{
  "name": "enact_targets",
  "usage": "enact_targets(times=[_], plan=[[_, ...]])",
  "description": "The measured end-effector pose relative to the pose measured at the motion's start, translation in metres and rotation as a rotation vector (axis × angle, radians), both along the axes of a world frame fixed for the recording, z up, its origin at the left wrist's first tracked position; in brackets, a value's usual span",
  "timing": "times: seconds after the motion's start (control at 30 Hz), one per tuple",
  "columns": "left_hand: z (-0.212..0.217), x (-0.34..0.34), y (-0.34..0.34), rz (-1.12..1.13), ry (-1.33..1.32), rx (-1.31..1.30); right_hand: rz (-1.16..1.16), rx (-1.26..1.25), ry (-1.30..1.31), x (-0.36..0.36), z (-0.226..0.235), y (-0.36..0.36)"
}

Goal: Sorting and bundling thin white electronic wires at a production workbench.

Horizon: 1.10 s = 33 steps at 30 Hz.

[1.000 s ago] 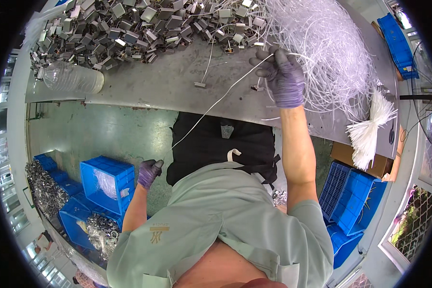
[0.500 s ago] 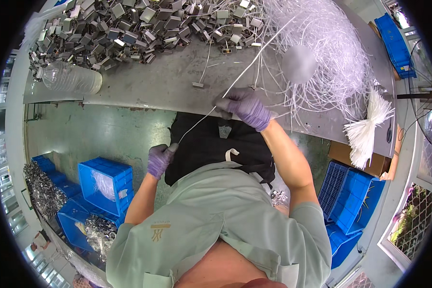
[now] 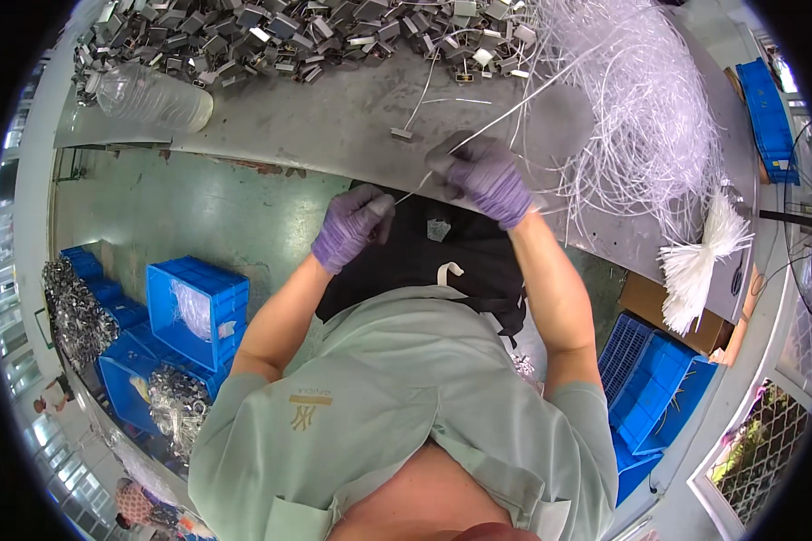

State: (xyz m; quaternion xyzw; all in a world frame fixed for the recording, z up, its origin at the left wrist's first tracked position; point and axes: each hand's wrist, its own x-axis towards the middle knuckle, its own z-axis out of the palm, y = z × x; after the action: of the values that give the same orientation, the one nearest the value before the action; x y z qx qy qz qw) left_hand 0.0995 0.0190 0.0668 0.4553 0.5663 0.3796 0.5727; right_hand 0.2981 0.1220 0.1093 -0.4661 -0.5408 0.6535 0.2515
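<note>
My left hand (image 3: 355, 225), in a purple-and-grey glove, is closed on a thin white wire (image 3: 503, 117) just in front of the table edge. The right hand (image 3: 484, 178), gloved alike, is closed around the same wire further along, over the table edge. From there the wire runs up and right toward a large tangle of clear-white wire (image 3: 645, 117) on the table. A small grey metal block (image 3: 401, 134) with a thin wire on it lies on the tabletop, left of and beyond my right hand. Whether my right fingers hold anything besides the wire is hidden.
A heap of grey metal blocks (image 3: 271, 41) covers the far part of the grey table (image 3: 307, 126). A clear plastic bottle (image 3: 153, 97) lies at left. A white bundle of strands (image 3: 705, 261) hangs at the right edge. Blue crates (image 3: 198, 311) stand on the floor both sides.
My left hand has moved up and right, close to my right hand, shortening the wire between them. My right hand has shifted slightly right within the view, still on the wire.
</note>
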Motion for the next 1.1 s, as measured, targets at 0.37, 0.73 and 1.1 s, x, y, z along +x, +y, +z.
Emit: enact_targets(times=[0.37,0.73,1.1], plan=[[0.003,0.027,0.047,0.105,-0.303,0.039,-0.095,0.038,0.109,0.004,0.014,0.010],[0.007,0.043,0.068,0.087,-0.325,0.117,-0.108,0.217,0.006,0.014,0.011,0.023],[0.008,0.055,0.069,0.140,-0.550,0.090,-0.219,0.226,-0.007,0.002,-0.006,0.010]])
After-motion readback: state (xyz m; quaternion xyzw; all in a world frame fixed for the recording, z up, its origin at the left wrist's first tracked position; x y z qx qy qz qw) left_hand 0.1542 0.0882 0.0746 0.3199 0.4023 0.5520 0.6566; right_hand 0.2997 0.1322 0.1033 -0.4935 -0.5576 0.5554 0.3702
